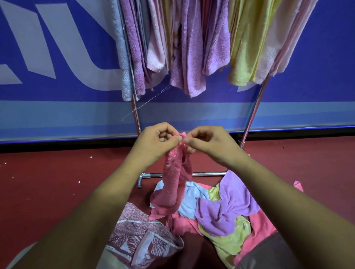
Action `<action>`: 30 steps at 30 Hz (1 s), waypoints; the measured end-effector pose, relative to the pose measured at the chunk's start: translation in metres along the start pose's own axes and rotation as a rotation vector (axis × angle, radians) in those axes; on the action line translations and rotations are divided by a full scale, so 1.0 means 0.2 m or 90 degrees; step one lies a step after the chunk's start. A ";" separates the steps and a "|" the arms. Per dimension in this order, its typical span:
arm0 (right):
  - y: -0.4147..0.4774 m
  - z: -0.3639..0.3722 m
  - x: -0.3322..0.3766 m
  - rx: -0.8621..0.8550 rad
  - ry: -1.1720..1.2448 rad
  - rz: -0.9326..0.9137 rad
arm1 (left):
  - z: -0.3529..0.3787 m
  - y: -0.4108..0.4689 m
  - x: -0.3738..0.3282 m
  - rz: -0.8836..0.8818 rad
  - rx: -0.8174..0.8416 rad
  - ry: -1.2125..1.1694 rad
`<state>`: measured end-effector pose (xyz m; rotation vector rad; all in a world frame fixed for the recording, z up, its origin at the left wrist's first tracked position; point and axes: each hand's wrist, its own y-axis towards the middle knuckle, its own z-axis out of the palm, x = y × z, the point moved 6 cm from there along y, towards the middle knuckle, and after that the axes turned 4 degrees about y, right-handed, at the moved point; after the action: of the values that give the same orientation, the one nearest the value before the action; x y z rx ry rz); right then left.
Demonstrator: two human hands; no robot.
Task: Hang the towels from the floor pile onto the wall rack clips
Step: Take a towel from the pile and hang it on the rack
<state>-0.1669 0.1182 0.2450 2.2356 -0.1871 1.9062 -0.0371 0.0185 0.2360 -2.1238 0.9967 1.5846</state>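
Pink towel [175, 174]: corner pinched by left hand [152, 143] and right hand [211, 145] fingers, seemingly to find a clipping edge; floor pile [225, 209], 5 o'clock.

I see my left grip [154, 143] and right grip [209, 145] pinching the top edge of a pink towel [173, 180]. Its lower end trails into the towel pile [221, 211] on the red floor [53, 179], below the rack [252, 111] and its hanging towels [192, 53].
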 end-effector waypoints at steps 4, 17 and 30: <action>0.00 0.01 0.00 -0.012 -0.072 -0.022 | 0.02 0.00 0.01 -0.015 0.019 0.002; 0.03 -0.26 -0.08 -0.229 0.056 -0.024 | -0.10 0.02 0.18 -0.022 0.147 0.383; 0.03 -0.42 0.32 -0.261 0.074 -0.033 | -0.33 0.11 -0.41 0.053 -0.115 0.294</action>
<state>-0.2380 0.1346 0.3211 1.8396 -0.4512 1.7721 -0.0182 -0.0092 0.3385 -2.6828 1.1234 1.2840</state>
